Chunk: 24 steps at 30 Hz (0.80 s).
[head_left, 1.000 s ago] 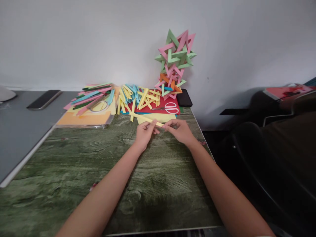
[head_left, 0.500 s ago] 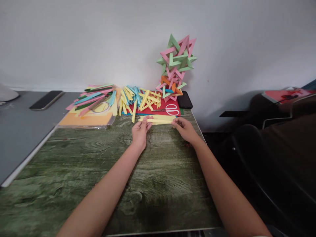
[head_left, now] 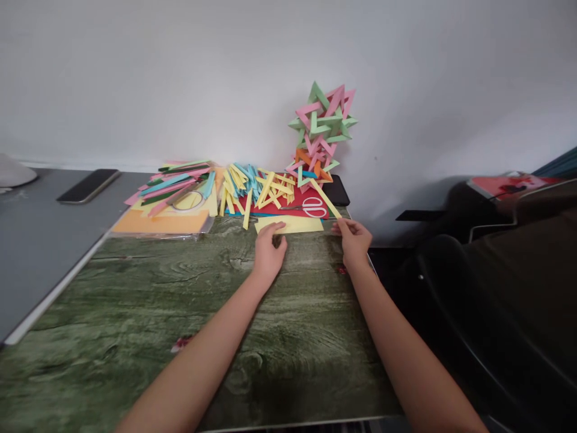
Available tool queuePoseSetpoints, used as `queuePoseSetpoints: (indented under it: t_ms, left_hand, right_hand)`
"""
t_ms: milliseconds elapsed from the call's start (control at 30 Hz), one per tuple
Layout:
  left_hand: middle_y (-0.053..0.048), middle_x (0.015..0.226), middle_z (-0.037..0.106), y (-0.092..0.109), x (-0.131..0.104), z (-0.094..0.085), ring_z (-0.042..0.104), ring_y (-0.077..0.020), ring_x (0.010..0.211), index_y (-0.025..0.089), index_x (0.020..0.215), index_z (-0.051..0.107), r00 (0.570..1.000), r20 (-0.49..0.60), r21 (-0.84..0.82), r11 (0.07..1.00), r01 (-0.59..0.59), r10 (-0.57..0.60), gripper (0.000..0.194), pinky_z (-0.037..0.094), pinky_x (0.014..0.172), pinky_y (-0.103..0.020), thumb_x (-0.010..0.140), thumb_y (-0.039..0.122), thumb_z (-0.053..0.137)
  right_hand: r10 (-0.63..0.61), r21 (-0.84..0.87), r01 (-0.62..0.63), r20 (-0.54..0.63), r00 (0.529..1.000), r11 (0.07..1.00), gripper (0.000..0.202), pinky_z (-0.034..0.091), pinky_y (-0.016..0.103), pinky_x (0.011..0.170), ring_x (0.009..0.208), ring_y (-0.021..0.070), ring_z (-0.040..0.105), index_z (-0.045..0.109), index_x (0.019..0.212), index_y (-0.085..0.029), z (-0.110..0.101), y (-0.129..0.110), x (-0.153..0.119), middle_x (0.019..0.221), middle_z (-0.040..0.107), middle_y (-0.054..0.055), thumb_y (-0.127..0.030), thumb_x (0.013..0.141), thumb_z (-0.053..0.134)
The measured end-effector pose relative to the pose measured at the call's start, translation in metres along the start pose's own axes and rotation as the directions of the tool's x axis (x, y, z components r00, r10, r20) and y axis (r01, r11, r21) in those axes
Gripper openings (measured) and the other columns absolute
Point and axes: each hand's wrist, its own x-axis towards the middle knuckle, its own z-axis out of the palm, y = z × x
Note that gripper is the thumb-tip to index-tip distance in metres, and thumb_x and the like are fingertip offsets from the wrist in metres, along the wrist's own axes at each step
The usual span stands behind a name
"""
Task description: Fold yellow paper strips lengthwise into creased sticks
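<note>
The table (head_left: 252,379) has a dark green wood-grain top. Along its far side, left to right, lie a clear packet (head_left: 160,222) of orange paper, stacked red paper (head_left: 300,195), and a black phone (head_left: 336,190). A yellow sheet (head_left: 300,225) lies in front.

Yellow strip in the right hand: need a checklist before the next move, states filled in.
1. Right hand gripping the yellow strip near one end: ok.
2. Left hand free of strips: ok, thumb and fingers apart.
3. Left hand off the yellow sheet: cannot tell, fingers overlap it in view.
4. Strip's far end clear of the paper stars: cannot tell.
5. Scissors out of both hands: ok.
</note>
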Motion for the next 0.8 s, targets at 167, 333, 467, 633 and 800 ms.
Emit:
queuePoseSetpoints:
  t_ms: [167,333,467,633,800]
  left_hand:
    - [-0.014,0.126,0.045,0.002,-0.004,0.0,0.035,-0.0263,0.12,0.014,0.111,0.051,0.997,0.065,0.384,0.922,-0.051,0.028,0.039,0.021,0.101,-0.045,0.073,0.019,0.05]
    - [-0.012,0.118,0.052,0.004,-0.006,0.0,0.043,-0.0253,0.112,0.016,0.108,0.052,0.996,0.091,0.452,0.89,-0.065,0.026,0.033,0.024,0.099,-0.043,0.076,0.02,0.046]
    - [-0.01,0.102,0.057,0.008,-0.007,-0.003,0.049,-0.0244,0.098,0.018,0.102,0.056,0.993,0.106,0.453,0.887,-0.089,0.045,0.028,0.035,0.088,-0.038,0.075,0.019,0.045]
    - [-0.012,0.115,0.05,0.006,-0.006,-0.001,0.042,-0.0273,0.109,0.017,0.111,0.05,0.999,0.044,0.474,0.88,-0.032,0.013,0.038,0.031,0.091,-0.041,0.074,0.024,0.048]
    - [-0.013,0.125,0.045,-0.001,-0.004,0.002,0.032,-0.0292,0.12,0.016,0.12,0.041,0.999,0.029,0.491,0.871,0.005,-0.023,0.051,0.017,0.1,-0.045,0.072,0.032,0.051]
  right_hand:
    - [0.046,-0.07,-0.048,-0.027,0.999,0.996,0.031,0.046,0.03,0.05,0.051,0.0168,0.059,0.061,0.074,-0.012,0.005,0.0,-0.002,0.065,0.064,0.008,-0.04,0.062,0.06]
    - [0.008,-0.12,-0.011,-0.023,1.0,0.993,0.025,0.046,0.029,0.051,0.05,0.0146,0.056,0.06,0.072,-0.013,0.006,-0.003,-0.005,0.061,0.061,0.005,-0.035,0.061,0.06]
    - [-0.094,-0.216,0.102,0.045,0.995,0.971,0.021,0.045,0.028,0.053,0.053,0.0139,0.054,0.06,0.071,-0.014,0.012,-0.003,-0.006,0.061,0.06,0.004,-0.034,0.063,0.057]
    - [-0.193,-0.276,0.218,0.116,0.974,0.936,0.022,0.044,0.027,0.054,0.053,0.0131,0.052,0.061,0.071,-0.014,0.036,-0.006,0.0,0.061,0.06,0.004,-0.034,0.067,0.054]
    - [-0.183,-0.241,0.215,0.149,0.972,0.946,0.026,0.046,0.03,0.06,0.058,0.0155,0.056,0.063,0.074,-0.011,0.05,-0.003,0.009,0.063,0.063,0.006,-0.033,0.07,0.051]
